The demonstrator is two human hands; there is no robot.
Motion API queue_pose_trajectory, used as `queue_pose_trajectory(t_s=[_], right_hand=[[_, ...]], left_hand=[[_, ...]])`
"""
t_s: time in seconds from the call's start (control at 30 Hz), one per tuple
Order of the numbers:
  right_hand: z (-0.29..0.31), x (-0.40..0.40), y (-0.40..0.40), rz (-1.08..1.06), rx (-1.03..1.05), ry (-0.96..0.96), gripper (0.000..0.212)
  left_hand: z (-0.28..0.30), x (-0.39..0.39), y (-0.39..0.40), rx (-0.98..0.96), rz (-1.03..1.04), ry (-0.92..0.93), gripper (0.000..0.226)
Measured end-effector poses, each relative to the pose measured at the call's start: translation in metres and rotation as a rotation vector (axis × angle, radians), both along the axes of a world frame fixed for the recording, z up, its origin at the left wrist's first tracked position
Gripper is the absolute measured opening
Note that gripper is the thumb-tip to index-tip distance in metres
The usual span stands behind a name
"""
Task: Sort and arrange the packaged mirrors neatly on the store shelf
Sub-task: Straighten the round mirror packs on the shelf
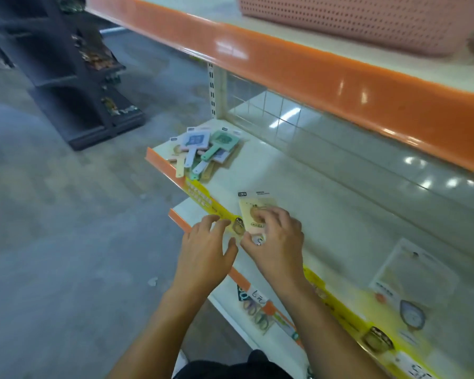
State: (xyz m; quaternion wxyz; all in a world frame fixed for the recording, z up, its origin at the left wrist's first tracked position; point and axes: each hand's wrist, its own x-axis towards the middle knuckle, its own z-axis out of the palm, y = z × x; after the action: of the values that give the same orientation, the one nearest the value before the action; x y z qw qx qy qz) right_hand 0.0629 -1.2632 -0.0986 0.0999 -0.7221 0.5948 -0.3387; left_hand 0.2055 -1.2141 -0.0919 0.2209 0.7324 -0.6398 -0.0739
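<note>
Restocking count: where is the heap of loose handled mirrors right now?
The pile of handled mirrors lies at the far left end of the middle shelf, beyond both hands, near its orange front edge.

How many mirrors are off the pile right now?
1: a yellow packaged mirror under the right hand at the shelf front edge. The pile sits at the shelf's far left end.

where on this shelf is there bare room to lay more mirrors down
Bare shelf runs between the mirror pile at the far end and the clear packet nearer, back to the wall. The front lip by the yellow mirror and both hands is crowded.
</note>
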Motion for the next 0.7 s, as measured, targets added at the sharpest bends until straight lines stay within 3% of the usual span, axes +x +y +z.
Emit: queue_pose_trajectory(t_s=[0.47,0.7], right_hand=[[0.01,0.189,-0.017,0.118,0.025,0.028,0.049],[0.006,0.246,-0.019,0.192,0.009,0.046,0.042]], left_hand=[[0.005,0.184,-0.007,-0.067,0.109,0.01,0.037],[-0.002,0.246,0.003,-0.091,0.216,0.03,0.047]])
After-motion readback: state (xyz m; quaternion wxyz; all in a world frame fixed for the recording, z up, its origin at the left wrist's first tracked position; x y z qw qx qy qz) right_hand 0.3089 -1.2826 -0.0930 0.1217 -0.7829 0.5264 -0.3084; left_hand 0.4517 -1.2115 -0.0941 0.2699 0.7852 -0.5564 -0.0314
